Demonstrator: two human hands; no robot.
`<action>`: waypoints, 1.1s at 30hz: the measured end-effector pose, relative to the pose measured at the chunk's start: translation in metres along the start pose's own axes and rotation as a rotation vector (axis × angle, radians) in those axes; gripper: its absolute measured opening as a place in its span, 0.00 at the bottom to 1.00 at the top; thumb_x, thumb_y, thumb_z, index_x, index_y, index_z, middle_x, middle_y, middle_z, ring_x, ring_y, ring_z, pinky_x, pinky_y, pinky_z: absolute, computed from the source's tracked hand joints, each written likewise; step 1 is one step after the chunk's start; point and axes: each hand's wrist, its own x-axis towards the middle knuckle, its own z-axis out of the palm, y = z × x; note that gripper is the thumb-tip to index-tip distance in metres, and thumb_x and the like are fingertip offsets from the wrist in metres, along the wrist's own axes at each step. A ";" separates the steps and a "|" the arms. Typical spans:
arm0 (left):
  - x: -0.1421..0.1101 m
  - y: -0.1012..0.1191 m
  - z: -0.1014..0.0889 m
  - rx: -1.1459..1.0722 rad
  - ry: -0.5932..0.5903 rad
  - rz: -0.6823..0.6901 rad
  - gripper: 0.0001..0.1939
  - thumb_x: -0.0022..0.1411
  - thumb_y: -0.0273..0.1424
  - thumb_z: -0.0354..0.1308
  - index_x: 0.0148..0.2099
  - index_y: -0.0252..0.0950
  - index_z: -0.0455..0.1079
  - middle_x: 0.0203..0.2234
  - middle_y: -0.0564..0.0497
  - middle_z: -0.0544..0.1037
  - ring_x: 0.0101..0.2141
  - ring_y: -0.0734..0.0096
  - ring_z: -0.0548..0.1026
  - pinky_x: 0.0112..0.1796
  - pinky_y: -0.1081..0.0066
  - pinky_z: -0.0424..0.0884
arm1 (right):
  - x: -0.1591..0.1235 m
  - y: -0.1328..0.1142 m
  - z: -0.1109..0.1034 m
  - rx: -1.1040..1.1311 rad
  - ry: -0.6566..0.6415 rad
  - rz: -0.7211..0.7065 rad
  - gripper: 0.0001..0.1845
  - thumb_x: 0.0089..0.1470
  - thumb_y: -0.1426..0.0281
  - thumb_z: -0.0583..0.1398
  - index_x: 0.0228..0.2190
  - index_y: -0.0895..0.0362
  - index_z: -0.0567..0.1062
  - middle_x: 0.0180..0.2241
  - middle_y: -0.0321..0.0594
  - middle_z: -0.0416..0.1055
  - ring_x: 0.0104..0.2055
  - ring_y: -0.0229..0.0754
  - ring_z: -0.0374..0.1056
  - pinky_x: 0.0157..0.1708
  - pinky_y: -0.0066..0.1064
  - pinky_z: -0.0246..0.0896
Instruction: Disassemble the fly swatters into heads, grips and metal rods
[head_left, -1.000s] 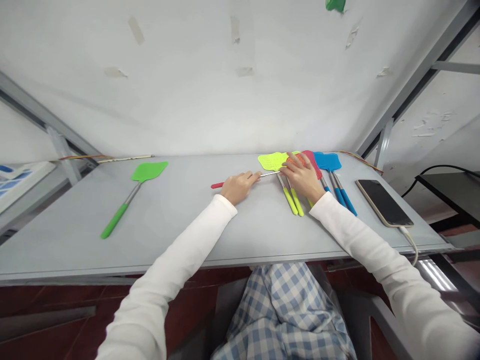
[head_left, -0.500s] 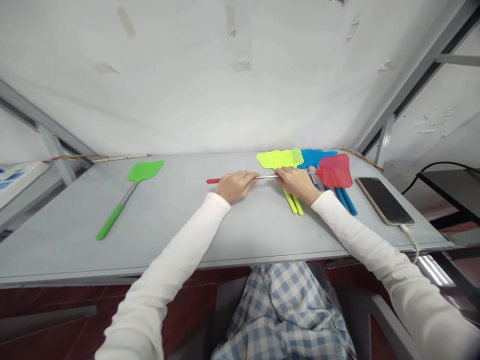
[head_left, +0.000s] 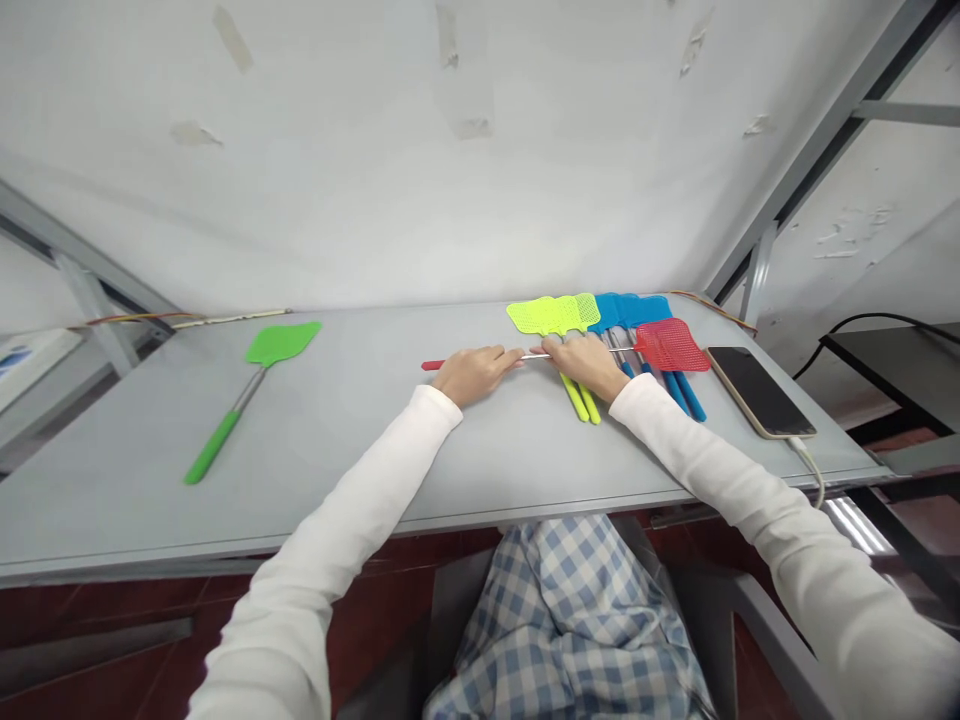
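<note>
My left hand (head_left: 469, 371) is closed round the red handle of a red fly swatter (head_left: 670, 345) that lies crosswise on the grey table (head_left: 360, 440). My right hand (head_left: 586, 361) grips the swatter's thin metal rod further right. Its red mesh head sits on top of the blue fly swatters (head_left: 634, 312). Yellow fly swatters (head_left: 551, 316) lie just behind and under my right hand.
A green fly swatter (head_left: 255, 375) lies alone at the table's left. A phone (head_left: 757, 390) with a cable rests at the right edge. A white wall stands behind, metal frame bars at both sides. My checked-cloth lap is below the table's front edge.
The red swatter's rod has been drawn out longer. Its head moved from under my right hand to the right, over the blue swatters. My right hand slid along the rod.
</note>
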 end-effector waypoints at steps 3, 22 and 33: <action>0.000 -0.008 -0.005 0.012 -0.033 -0.015 0.22 0.70 0.42 0.39 0.48 0.43 0.74 0.25 0.48 0.75 0.23 0.70 0.69 0.22 0.69 0.51 | 0.006 0.002 0.000 0.032 -0.001 0.003 0.33 0.66 0.53 0.35 0.47 0.56 0.70 0.34 0.51 0.77 0.36 0.48 0.73 0.29 0.30 0.45; -0.052 -0.110 -0.019 0.079 0.105 -0.223 0.17 0.65 0.40 0.45 0.39 0.39 0.73 0.25 0.49 0.78 0.25 0.69 0.73 0.25 0.71 0.57 | 0.009 0.092 0.029 -0.021 0.244 0.329 0.33 0.67 0.56 0.37 0.40 0.59 0.76 0.29 0.49 0.76 0.29 0.43 0.68 0.28 0.31 0.36; -0.049 -0.114 -0.011 0.112 -0.008 -0.336 0.22 0.66 0.48 0.43 0.35 0.39 0.70 0.24 0.49 0.77 0.27 0.69 0.74 0.25 0.71 0.52 | 0.003 0.102 0.035 0.052 0.307 0.362 0.26 0.63 0.60 0.46 0.31 0.61 0.78 0.34 0.52 0.73 0.37 0.48 0.65 0.38 0.37 0.47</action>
